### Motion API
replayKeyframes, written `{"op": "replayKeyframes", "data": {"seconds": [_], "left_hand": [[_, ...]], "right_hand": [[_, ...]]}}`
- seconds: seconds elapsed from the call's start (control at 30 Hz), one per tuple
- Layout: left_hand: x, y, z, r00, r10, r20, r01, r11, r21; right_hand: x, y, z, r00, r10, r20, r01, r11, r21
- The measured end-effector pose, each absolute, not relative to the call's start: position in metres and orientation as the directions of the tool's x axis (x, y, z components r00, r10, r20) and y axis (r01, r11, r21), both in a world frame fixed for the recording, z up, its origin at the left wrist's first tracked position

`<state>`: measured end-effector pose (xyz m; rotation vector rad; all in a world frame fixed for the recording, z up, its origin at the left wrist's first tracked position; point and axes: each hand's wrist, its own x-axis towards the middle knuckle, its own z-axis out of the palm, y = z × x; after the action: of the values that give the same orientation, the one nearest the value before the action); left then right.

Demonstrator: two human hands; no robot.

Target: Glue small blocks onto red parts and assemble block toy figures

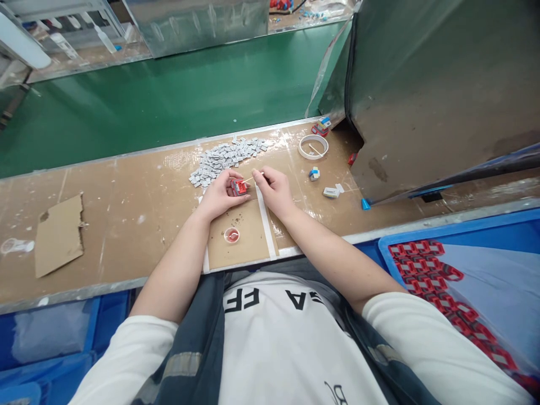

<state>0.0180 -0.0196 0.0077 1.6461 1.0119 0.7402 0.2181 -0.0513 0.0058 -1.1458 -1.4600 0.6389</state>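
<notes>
My left hand (220, 196) is closed around a small red and grey plastic part (238, 187), held just above the bench. Between the fingertips of my right hand (273, 188) is a thin pale stick (248, 179), its tip at the red part. Whether the tip touches the part I cannot tell. Below the hands, a small clear cup (232, 235) with something red in it stands on a cardboard sheet (242, 254). Just beyond my left hand lies a spread pile of small grey-white rectangular pieces (223, 159).
To the right are a white tape ring (313, 147), a small blue-and-white piece (314, 173) and a white block (331, 192). A large metal box (439, 95) bounds the bench there. A blue bin (489, 230) holds rows of red parts. Torn cardboard (59, 236) lies left.
</notes>
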Motion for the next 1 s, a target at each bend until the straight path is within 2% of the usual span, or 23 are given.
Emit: {"op": "replayKeyframes", "data": {"seconds": [0.33,0.57,0.77,1.0], "left_hand": [[0.0161,-0.0185,0.0049,0.451,0.891,0.06,0.342,-0.235,0.91],[0.0158,-0.018,0.0029,0.437,0.898,0.059,0.322,-0.218,0.921],[0.016,-0.0172,0.0035,0.42,0.907,0.041,0.278,-0.172,0.945],[0.0155,-0.0179,0.0018,0.441,0.897,0.015,0.243,-0.136,0.96]], "right_hand": [[0.217,-0.0516,0.0067,0.066,0.905,0.421,0.33,0.378,-0.865],[0.2181,-0.0522,0.0063,0.091,0.884,0.458,0.39,0.392,-0.833],[0.2176,-0.0563,0.0084,0.097,0.866,0.49,0.365,0.427,-0.827],[0.2179,-0.0528,0.0092,0.133,0.888,0.44,0.335,0.378,-0.863]]}}
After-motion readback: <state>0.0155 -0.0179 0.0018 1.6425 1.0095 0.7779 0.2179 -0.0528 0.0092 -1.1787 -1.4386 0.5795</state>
